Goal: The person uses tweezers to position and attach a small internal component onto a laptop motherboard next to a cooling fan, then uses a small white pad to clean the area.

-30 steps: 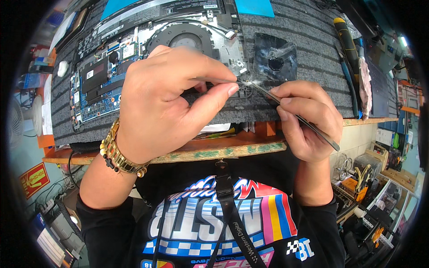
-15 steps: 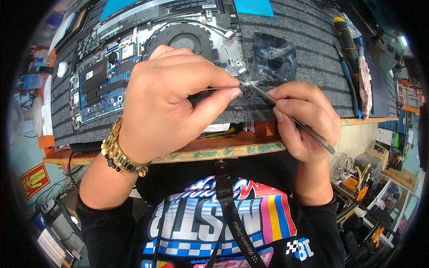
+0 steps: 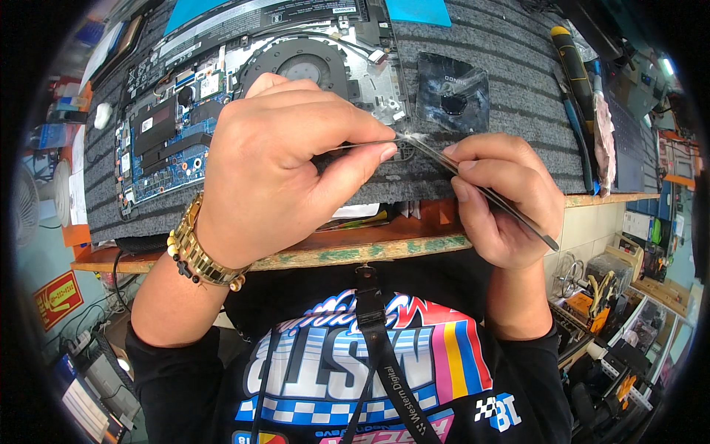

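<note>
My left hand (image 3: 277,159) pinches a thin, dark, flat strip (image 3: 346,146) between thumb and forefinger; seen edge-on, its exact kind is unclear. In my right hand (image 3: 510,196) is a pair of metal tweezers (image 3: 529,226), slanted with the tips up and to the left. Those tips meet the strip's right end, just past my left fingertips. Around them shows a whitish, fluffy wisp (image 3: 416,138). Behind my left hand lies an opened laptop (image 3: 222,52), with a round fan (image 3: 302,65) and a blue circuit board (image 3: 171,172) exposed. My left hand covers part of it.
A small black packet (image 3: 473,81) with a dark glossy patch lies right of the laptop. Farther right are a yellow-and-black screwdriver (image 3: 568,59) and slim tools. A white cotton tuft (image 3: 103,115) sits at the left. The worn wooden table edge (image 3: 355,251) runs below my hands.
The tweezers have tilted slightly in my right hand, their back end rising a little and their tips shifting slightly left. My left hand stays almost still.
</note>
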{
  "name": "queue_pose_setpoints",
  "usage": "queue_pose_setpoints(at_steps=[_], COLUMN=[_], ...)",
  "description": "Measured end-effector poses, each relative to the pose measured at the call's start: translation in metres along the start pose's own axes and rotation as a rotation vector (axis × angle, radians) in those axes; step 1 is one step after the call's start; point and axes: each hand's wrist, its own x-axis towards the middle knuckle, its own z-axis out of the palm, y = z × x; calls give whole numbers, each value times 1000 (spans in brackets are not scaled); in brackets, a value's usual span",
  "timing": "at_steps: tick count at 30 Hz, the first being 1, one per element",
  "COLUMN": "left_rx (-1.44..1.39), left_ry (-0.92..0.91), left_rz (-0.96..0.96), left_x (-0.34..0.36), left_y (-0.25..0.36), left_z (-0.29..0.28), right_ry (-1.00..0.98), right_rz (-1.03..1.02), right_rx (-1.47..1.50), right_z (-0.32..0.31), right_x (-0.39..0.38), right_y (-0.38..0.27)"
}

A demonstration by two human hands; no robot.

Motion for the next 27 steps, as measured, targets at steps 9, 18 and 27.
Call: queue_pose_setpoints(at_steps=[9, 18, 27], left_rx=[-1, 14, 26], left_ry=[0, 5, 12], left_rz=[5, 16, 13], left_x=[0, 1, 1], left_y=[0, 0, 1], left_z=[1, 0, 0], right_ry=[7, -6, -8], right_rz=[47, 53, 47], right_rx=[3, -15, -20], right_z=[1, 2, 2], right_x=[1, 3, 3], right_y=[-4, -6, -4])
